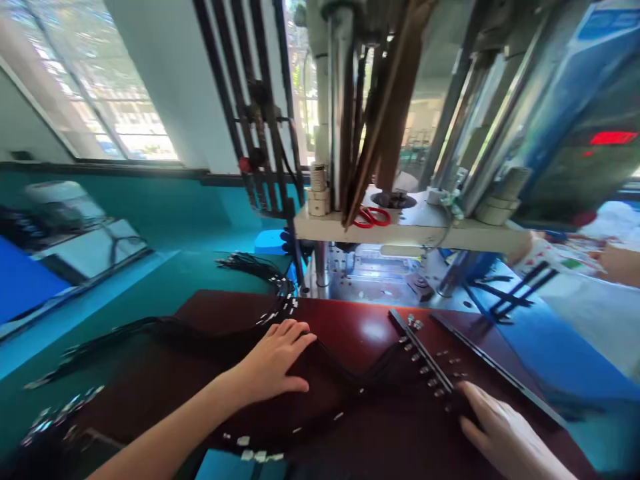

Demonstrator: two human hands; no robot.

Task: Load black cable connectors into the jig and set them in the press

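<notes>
Black cables point(210, 337) lie under left hand point(273, 363).

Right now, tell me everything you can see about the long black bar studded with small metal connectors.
The long black bar lies flat on the dark red-brown worktop, running diagonally from near the machine toward the right hand, whose fingertips rest on its near end. Small silvery connectors sit along it in a row, with thin black cables trailing leftward.

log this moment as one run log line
left hand: flat on black cables | right hand: on black fixture bar holding connectors | surface: dark red board | behind: press machine
</notes>
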